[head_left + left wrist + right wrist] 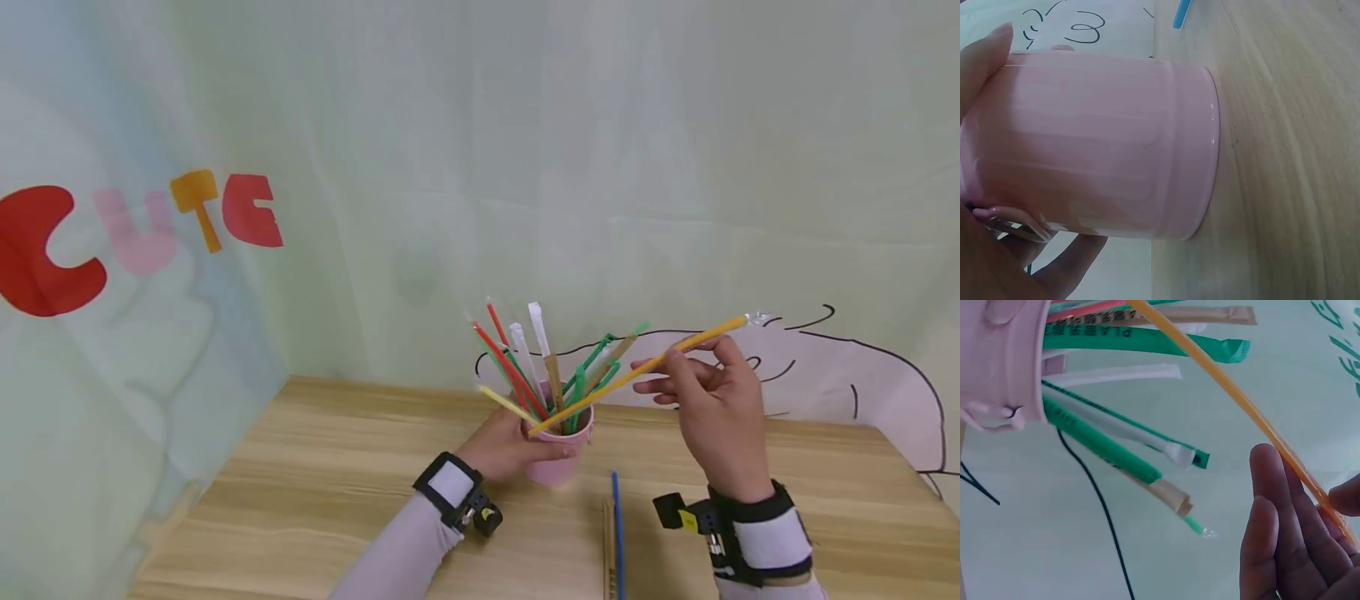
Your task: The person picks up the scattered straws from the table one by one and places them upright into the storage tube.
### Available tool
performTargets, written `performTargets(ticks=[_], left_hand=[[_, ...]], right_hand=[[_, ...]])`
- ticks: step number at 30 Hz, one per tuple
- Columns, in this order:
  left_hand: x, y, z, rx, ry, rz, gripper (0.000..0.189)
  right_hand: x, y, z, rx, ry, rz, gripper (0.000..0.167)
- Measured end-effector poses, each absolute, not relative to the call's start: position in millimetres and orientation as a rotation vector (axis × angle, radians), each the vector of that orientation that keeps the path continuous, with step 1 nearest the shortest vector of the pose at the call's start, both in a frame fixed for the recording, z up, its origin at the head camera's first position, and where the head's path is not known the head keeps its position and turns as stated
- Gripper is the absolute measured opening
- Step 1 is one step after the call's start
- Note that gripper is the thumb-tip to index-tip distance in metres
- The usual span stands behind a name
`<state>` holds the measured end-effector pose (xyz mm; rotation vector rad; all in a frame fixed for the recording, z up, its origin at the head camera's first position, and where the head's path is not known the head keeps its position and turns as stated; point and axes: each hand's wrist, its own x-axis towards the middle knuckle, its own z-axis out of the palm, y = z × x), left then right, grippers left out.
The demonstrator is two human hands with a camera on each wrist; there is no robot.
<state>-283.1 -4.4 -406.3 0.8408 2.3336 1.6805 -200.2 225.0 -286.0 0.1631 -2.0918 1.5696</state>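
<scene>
A pink bucket-shaped cup [553, 472] stands on the table, and my left hand [497, 446] grips its side. In the left wrist view the cup's ribbed wall [1097, 137] fills much of the picture. Several wrapped straws [517, 375] in red, white, green and brown fan out of the cup. My right hand [723, 408] pinches an orange straw [637, 380] in clear wrapping near its upper end. That straw slants down to the left, its lower tip overlapping the cup's rim in the head view. The other right fingers [1266, 475] are spread below it.
On the wooden table [337, 492], a blue straw [618, 533] and a brown paper-wrapped straw [608, 550] lie side by side in front of the cup. Behind the table hangs a pale printed curtain [450, 208], with large coloured letters at the left.
</scene>
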Motion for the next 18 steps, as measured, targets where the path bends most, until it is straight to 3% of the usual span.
performTargets(ticks=[4, 11, 18], left_hand=[[-284, -2, -408, 0.812, 2.341, 1.67, 0.064], [-286, -3, -410, 0.763, 2.361, 1.632, 0.082], [-286, -3, -409, 0.807, 2.334, 1.666, 0.069]], right_hand=[[-205, 228, -291, 0.132, -2.055, 1.542, 0.011], [-208, 225, -297, 0.14, -2.096, 1.355, 0.016], [-216, 212, -310, 0.256, -2.267, 1.054, 0.016]])
